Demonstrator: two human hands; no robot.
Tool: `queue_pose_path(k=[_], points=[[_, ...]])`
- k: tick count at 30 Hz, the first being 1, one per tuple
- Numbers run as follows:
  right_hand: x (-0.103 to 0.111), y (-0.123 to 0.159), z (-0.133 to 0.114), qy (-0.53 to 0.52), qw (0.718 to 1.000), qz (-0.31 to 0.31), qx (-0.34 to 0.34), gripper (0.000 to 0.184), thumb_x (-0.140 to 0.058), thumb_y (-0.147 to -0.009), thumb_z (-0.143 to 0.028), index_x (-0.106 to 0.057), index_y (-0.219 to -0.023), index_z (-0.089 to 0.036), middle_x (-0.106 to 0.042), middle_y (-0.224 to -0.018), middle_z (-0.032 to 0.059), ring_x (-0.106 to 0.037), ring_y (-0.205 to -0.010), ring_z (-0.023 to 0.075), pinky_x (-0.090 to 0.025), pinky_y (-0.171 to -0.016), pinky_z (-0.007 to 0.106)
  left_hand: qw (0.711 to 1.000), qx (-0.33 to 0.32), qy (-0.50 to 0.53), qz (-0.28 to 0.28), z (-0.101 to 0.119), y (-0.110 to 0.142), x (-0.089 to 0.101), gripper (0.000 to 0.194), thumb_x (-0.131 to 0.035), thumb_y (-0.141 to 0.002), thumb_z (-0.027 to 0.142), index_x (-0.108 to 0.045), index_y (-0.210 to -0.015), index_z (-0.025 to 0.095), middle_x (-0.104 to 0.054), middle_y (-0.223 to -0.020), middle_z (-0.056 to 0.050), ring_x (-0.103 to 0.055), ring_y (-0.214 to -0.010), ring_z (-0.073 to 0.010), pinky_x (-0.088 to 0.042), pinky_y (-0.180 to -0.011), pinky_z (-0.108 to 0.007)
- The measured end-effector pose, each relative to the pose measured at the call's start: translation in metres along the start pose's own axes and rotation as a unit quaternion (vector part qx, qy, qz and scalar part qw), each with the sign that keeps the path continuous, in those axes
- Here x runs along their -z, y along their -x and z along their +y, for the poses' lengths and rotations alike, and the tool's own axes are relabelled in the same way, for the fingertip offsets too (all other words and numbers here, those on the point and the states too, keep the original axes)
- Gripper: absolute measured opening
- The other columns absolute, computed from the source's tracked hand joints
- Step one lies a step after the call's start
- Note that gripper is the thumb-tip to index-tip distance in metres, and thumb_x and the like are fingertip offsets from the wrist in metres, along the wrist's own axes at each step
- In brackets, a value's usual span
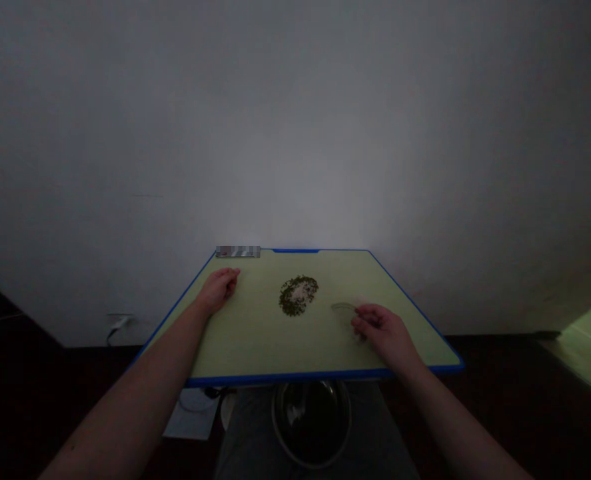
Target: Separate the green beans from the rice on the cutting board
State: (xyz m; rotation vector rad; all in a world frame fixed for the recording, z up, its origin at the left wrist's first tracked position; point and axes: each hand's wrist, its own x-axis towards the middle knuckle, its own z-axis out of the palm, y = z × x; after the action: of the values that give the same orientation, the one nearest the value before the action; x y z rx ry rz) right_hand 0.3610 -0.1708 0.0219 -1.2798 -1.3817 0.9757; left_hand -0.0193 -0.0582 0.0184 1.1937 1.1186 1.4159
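Note:
On a pale yellow-green tabletop (255,347) with a blue rim lies a pile of small dark green bits with pale grains at its middle (299,295). My left hand (219,289) rests to the left of this pile, its fingers curled in and nothing visible in them. Right of the pile, my right hand (379,328) pinches one end of a thin, curved, pale strip (342,306) between thumb and fingers. The strip's free end points left toward the pile, apart from it. Its exact kind is too faint to make out.
A shiny round metal bowl (312,463) sits at my lap, partly under the table's front edge. A blurred-out flat object (238,252) lies at the far left corner. Behind the table stands a grey wall (295,133), with a plug and cable (119,325) low on the left.

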Motion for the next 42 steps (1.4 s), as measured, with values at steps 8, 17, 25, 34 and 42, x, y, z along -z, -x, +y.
queue_pose_path(k=[8,17,25,34,42], points=[[-0.012,0.004,0.009,-0.061,0.998,0.027,-0.002,0.044,-0.062,-0.072,-0.059,-0.042,-0.086,-0.022,-0.066,-0.067,0.0014,-0.064,-0.056,0.0174,-0.052,-0.053,0.030,1.000,0.006,0.004,0.004,0.003,0.001,-0.004,0.034,-0.068,-0.066,0.036,-0.045,-0.050,0.017,-0.038,-0.041,0.006,-0.031,-0.033,-0.0041,-0.019,-0.034,-0.019],[-0.011,-0.001,0.012,-0.106,0.994,0.018,-0.002,0.052,-0.070,-0.067,-0.051,-0.033,-0.094,-0.025,-0.064,-0.065,-0.0045,-0.067,-0.057,0.0194,-0.054,-0.052,0.030,1.000,0.013,0.007,0.002,0.003,0.000,-0.003,0.035,-0.069,-0.065,0.036,-0.044,-0.051,0.017,-0.040,-0.041,0.006,-0.031,-0.033,-0.0039,-0.019,-0.032,-0.018],[-0.006,0.001,0.010,-0.086,0.996,0.012,0.007,0.041,-0.069,-0.068,-0.050,-0.040,-0.079,-0.023,-0.069,-0.072,0.0029,-0.071,-0.072,0.0224,-0.057,-0.063,0.033,1.000,0.014,0.005,0.003,0.001,-0.001,-0.001,0.035,-0.070,-0.063,0.038,-0.045,-0.053,0.016,-0.040,-0.041,0.007,-0.031,-0.033,-0.0037,-0.020,-0.032,-0.017],[-0.010,-0.017,0.004,0.087,0.993,0.002,0.079,0.023,-0.046,-0.085,-0.045,-0.038,-0.083,-0.024,-0.071,-0.080,0.0049,-0.067,-0.061,0.0170,-0.052,-0.053,0.029,1.000,0.011,0.009,0.001,0.002,0.000,-0.002,0.035,-0.070,-0.064,0.038,-0.045,-0.053,0.017,-0.041,-0.041,0.007,-0.032,-0.034,-0.0038,-0.020,-0.033,-0.017],[-0.035,-0.087,-0.055,0.395,0.897,-0.061,0.186,0.016,-0.052,-0.087,-0.026,-0.066,-0.089,-0.019,-0.071,-0.090,0.0081,-0.064,-0.089,0.0214,-0.043,-0.081,0.032,1.000,0.015,0.010,0.003,0.001,-0.001,-0.002,0.034,-0.069,-0.065,0.038,-0.045,-0.052,0.017,-0.040,-0.040,0.007,-0.030,-0.032,-0.0040,-0.019,-0.033,-0.018]])
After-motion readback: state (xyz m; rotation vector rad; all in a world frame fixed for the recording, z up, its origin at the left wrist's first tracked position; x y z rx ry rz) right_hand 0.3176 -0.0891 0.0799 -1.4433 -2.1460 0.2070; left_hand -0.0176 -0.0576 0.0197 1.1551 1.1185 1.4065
